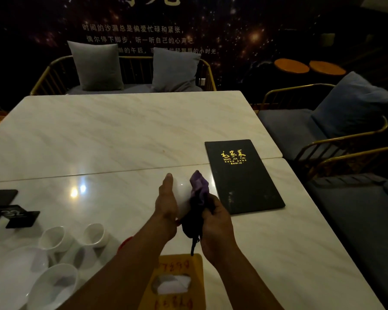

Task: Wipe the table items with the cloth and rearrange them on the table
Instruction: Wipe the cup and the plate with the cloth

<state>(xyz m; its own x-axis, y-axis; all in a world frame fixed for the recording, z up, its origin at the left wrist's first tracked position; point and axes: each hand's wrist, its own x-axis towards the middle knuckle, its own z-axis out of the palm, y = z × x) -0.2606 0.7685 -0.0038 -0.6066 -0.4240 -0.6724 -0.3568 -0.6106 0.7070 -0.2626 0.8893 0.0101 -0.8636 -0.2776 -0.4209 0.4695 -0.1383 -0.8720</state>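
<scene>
Marble table (112,130), dim room; right hand (213,222) grips purple cloth (196,206); left hand (166,202) flat, released.

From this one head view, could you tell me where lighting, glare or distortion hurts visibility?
Head view: dim overall; bright glare spots on the table near the left; white bowls at the lower left look soft and washed out; wide-angle bending curves the table edges; the purple cloth reads dark in the right hand.
</scene>
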